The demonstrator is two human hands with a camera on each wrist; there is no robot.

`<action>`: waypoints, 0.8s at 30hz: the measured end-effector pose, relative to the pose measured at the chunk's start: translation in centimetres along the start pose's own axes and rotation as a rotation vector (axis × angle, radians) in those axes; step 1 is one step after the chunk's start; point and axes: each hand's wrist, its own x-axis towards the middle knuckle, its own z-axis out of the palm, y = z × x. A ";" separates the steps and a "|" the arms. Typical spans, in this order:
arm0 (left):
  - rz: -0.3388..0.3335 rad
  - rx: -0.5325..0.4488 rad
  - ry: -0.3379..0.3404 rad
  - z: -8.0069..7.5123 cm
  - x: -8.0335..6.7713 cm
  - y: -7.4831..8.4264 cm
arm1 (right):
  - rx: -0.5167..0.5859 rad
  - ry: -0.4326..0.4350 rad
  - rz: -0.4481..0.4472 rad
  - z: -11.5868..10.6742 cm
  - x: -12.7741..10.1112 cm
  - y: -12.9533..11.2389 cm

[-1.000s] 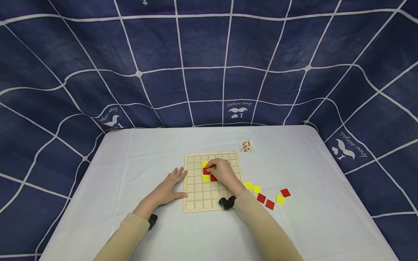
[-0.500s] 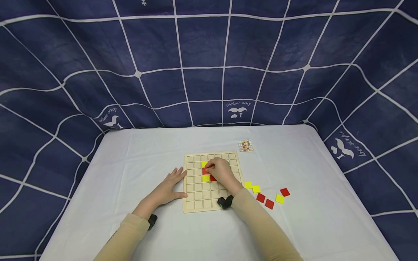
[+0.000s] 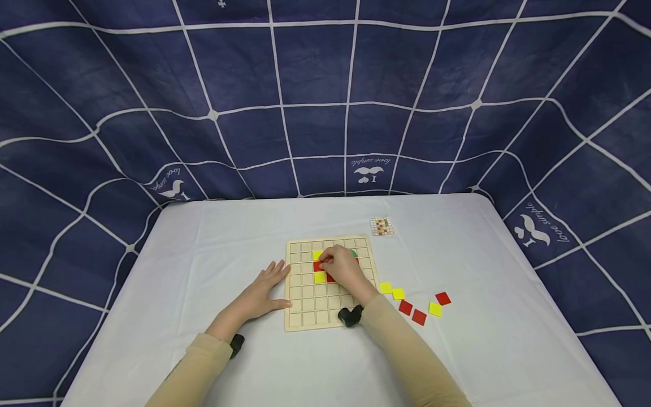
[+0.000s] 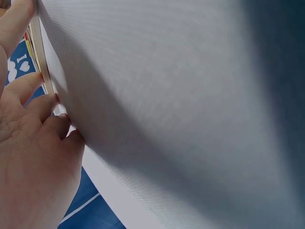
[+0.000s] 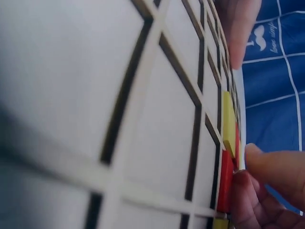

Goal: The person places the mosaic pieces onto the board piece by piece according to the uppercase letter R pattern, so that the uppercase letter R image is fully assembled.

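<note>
Barely anything has shifted over the last second: the right hand (image 3: 344,267) has crept a touch toward the top-left of the wooden grid board (image 3: 331,282), and a sliver of red now peeks out on its far side, while the left hand hasn't budged.

So the piece being fiddled with is a red tile (image 5: 225,180), sitting in a cell in the upper middle of the board, tucked between a yellow tile (image 3: 317,255) above it and another yellow one (image 3: 320,277) below. From the right wrist view the fingertips (image 5: 248,200) are curled down right against the tile's edge, thumb just above, so it looks like a pinch on that red square, probably nudging it flush into its slot. I can't tell whether it's fully seated or a bit proud of the frame. A second red tile (image 3: 331,277) sits mostly hidden under the palm.

The left hand (image 3: 264,291) lies flat and spread on the white tablecloth (image 3: 203,260), fingertips butted up against the board's left edge. My guess is that it's bracing the board so it doesn't skate around while the other hand pushes.

Off to the right of the board there's a loose scatter of spare tiles, two yellow ones (image 3: 392,290) nearest the board, then a couple of red ones (image 3: 412,312), another yellow and another red further out, all within easy reach of the right arm. A small pattern card (image 3: 382,226) lies beyond the board's top right corner, likely the reference to copy.
</note>
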 end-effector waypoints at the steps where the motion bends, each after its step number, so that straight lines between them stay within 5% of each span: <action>1: -0.001 0.001 0.000 0.0 0.0 0.0 | 0.011 0.001 0.004 -0.2 -0.1 0.0; 14: 0.011 -0.002 -0.004 -0.2 0.0 -0.5 | 0.097 0.050 0.080 -5.2 -3.2 1.1; 24: 0.001 0.010 -0.014 0.1 0.2 -0.4 | 0.085 0.038 0.222 -8.7 -7.2 6.4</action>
